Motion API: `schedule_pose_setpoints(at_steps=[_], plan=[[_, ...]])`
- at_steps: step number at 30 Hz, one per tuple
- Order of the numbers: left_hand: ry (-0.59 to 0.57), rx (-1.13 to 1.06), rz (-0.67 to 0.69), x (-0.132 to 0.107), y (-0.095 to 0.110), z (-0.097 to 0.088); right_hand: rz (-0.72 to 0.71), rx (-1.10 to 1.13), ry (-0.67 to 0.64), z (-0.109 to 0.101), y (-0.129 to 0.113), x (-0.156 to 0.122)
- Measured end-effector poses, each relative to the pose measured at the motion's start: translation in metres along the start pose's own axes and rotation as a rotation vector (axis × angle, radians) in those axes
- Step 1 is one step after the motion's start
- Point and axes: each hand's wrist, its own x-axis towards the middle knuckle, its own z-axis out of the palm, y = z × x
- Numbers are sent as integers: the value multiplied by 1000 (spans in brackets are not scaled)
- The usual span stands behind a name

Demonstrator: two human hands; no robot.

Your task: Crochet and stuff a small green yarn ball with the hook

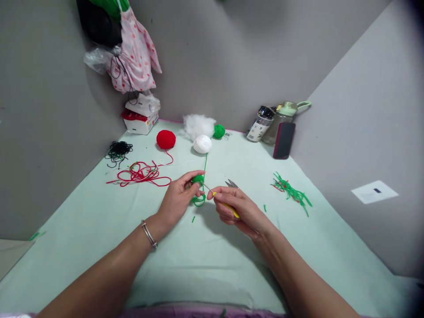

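Note:
My left hand [180,197] is closed on a small green crocheted piece [198,179], pinched between thumb and fingers, with green yarn [199,201] looped below it. My right hand [236,210] grips a yellow-handled crochet hook [228,206] whose metal tip points into the green piece. A green strand runs from the piece up toward the white yarn ball [202,144]. Small scissors [231,183] lie just behind my right hand on the pale green table cover [205,256].
A red yarn ball [166,139], loose red yarn [142,173], black yarn [118,151], white stuffing [198,125] and a green yarn ball [219,131] lie behind. Green yarn scraps [293,192] are at right. A jar [259,126], bottle [285,115] and phone [284,140] stand against the wall.

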Motion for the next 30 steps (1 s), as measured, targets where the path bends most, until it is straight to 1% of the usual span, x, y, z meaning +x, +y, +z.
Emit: schedule_pose_setpoints(at_steps=[5,12,16,19,23,25,26,27,28,29,30], plan=[[23,93,64,0,-2,2,36,17,-31,-1,0,1],[48,222,169,2,-9,1,46,64,-5,-4,1,1],[50,260,177,0,-10,3,43,70,28,-4,0,2],[28,246,135,0,-8,6,-29,-67,89,3,4,-1],[-11,209,75,2,-5,9,-214,-477,193,20,14,-10],[-14,190,71,2,-5,9,-277,-659,229,27,18,-13],[-11,178,73,2,-5,8,-294,-711,240,28,19,-14],[-8,164,78,1,-6,8,-295,-723,238,28,20,-13],[-2,147,83,0,-6,8,-278,-683,219,27,20,-11],[5,127,90,0,-7,7,-242,-595,182,25,19,-9],[15,104,96,0,-7,7,-191,-460,136,22,18,-6]])
